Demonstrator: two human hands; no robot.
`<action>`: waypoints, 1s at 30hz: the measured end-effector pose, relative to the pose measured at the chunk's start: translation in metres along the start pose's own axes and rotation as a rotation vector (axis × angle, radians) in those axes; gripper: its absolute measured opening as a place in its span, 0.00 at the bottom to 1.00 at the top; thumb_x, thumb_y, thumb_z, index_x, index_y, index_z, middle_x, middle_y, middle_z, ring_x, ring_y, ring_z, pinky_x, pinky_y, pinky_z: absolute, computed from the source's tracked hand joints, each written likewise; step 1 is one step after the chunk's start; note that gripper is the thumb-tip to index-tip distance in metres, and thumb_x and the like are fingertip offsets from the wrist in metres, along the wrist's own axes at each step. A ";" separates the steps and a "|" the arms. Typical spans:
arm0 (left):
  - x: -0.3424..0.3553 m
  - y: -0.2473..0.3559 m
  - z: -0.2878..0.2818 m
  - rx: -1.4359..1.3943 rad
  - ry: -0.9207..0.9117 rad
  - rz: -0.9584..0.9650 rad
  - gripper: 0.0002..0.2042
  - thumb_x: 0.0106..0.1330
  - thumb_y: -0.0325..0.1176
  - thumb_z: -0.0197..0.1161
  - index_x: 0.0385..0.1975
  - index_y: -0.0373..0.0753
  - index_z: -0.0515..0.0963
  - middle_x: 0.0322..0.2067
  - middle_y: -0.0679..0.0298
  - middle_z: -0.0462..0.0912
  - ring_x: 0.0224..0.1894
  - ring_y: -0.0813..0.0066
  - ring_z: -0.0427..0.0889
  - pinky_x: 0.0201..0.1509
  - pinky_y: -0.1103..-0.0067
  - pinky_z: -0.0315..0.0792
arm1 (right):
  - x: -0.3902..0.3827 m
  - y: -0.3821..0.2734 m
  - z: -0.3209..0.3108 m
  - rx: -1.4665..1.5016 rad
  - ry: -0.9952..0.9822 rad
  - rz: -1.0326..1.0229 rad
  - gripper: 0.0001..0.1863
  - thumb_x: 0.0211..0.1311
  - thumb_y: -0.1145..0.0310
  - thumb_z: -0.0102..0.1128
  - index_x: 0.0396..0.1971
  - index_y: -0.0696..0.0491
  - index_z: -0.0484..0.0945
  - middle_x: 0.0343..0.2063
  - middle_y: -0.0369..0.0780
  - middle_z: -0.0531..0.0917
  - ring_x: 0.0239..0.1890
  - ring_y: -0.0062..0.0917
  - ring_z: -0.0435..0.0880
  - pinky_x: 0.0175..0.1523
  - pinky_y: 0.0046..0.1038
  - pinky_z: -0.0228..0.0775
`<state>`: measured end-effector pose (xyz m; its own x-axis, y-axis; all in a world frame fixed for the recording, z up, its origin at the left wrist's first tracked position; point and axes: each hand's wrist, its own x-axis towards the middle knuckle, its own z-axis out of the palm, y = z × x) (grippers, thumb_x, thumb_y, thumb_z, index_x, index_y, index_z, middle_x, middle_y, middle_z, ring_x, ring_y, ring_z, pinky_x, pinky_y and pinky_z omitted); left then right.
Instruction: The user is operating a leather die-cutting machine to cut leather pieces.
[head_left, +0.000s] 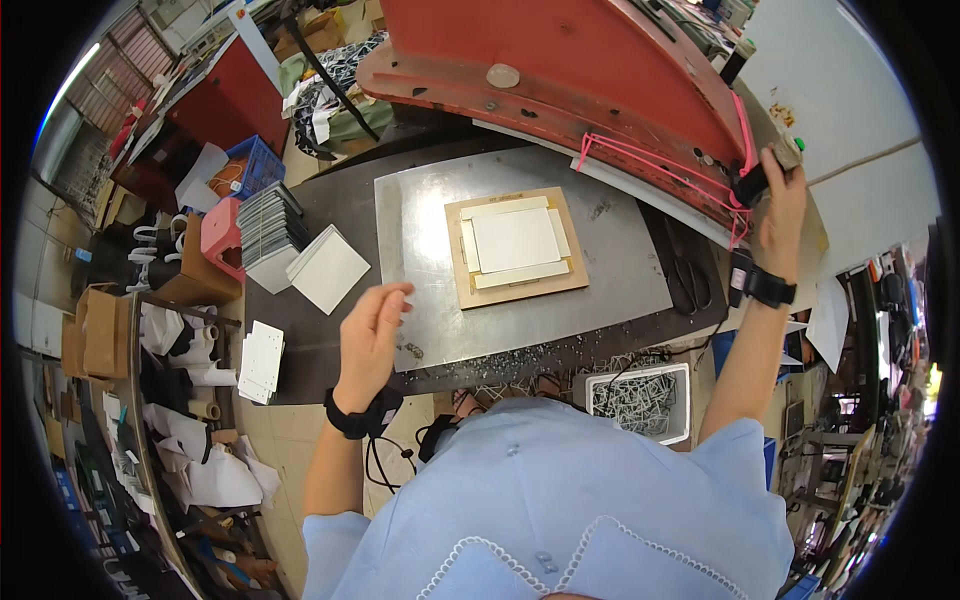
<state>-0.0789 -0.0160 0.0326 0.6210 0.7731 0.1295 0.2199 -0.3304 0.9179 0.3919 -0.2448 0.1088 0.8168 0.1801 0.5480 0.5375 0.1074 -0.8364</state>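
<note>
My right hand (783,212) is wrapped around a black handle (752,186) at the end of the red press arm (560,70). My left hand (372,335) hovers over the left edge of the metal plate (420,225), its fingers loosely bent and nothing visible in them. On that plate lies a square tan board (465,285) with pale strips around its middle. A white rectangular sheet (515,240) rests within those strips. The red arm is swung to the far side, so the board is uncovered.
Left of the plate stand a stack of grey-edged sheets (270,228), a white pad (328,268) and white cards (261,362). Black scissors (690,285) lie at the right. A white bin (683,405) of scraps sits below the table. Pink cord (650,165) runs along the arm.
</note>
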 end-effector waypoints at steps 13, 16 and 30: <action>-0.028 0.062 0.039 0.065 -0.434 0.207 0.09 0.71 0.31 0.58 0.43 0.33 0.81 0.37 0.59 0.85 0.37 0.72 0.85 0.41 0.79 0.76 | -0.070 -0.052 0.012 -0.011 -0.133 0.044 0.31 0.61 0.72 0.64 0.63 0.65 0.63 0.58 0.44 0.73 0.59 0.26 0.72 0.65 0.27 0.59; -0.025 0.074 0.050 -0.020 -0.461 0.331 0.10 0.68 0.28 0.62 0.46 0.34 0.80 0.38 0.59 0.85 0.38 0.71 0.84 0.42 0.79 0.76 | -0.112 -0.076 0.005 -0.041 -0.242 0.045 0.33 0.64 0.73 0.61 0.66 0.64 0.59 0.61 0.46 0.70 0.62 0.29 0.70 0.68 0.29 0.57; -0.024 0.140 0.077 -0.622 -0.384 0.387 0.48 0.52 0.46 0.78 0.67 0.31 0.55 0.57 0.50 0.73 0.60 0.61 0.74 0.65 0.67 0.65 | -0.030 -0.053 -0.041 -0.175 -0.308 0.040 0.28 0.74 0.53 0.49 0.63 0.59 0.65 0.57 0.44 0.74 0.59 0.28 0.72 0.67 0.29 0.58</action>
<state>-0.0048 -0.1224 0.1286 0.8060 0.3900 0.4453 -0.4487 -0.0881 0.8893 0.3477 -0.2957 0.1373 0.7511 0.4699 0.4637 0.5555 -0.0703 -0.8285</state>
